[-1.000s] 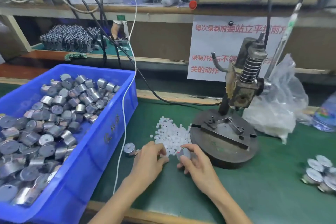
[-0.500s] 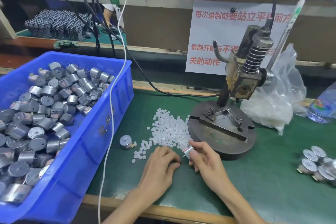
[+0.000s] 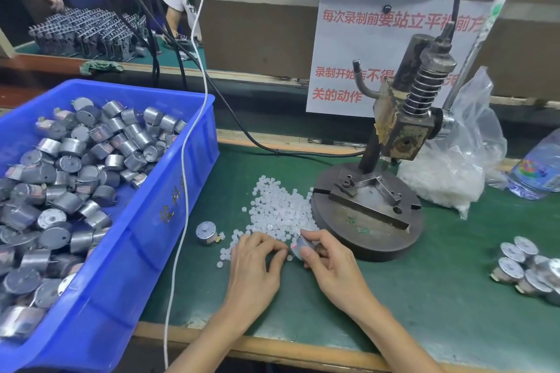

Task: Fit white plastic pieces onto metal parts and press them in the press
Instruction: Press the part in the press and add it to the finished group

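The green bench mat [image 3: 424, 297] fills the lower half of the view, and at nine o'clock on it sits a large blue plastic bin [image 3: 145, 221] heaped with short silver metal cylinders [image 3: 69, 185]. At two o'clock from the hands stands the dark iron hand press [image 3: 403, 130], its spring-wound ram raised above its round grey base plate [image 3: 366, 233]. Just beside the base at three o'clock slumps a clear plastic bag [image 3: 454, 172] of white bits. A loose pile of small white plastic pieces [image 3: 281, 209] lies against the base at its nine o'clock side. A cluster of silver metal parts [image 3: 527, 272] rests at the view's four o'clock edge. Near six o'clock, the left hand [image 3: 254, 266] lies palm down with bent fingers, tips among the nearest white pieces; whether it pinches one I cannot tell. The right hand [image 3: 330, 263] grips a small silver metal part [image 3: 300, 247] between thumb and fingers, just at the base's seven o'clock rim. One lone silver metal cylinder [image 3: 206, 232] stands on the mat at ten o'clock of the left hand
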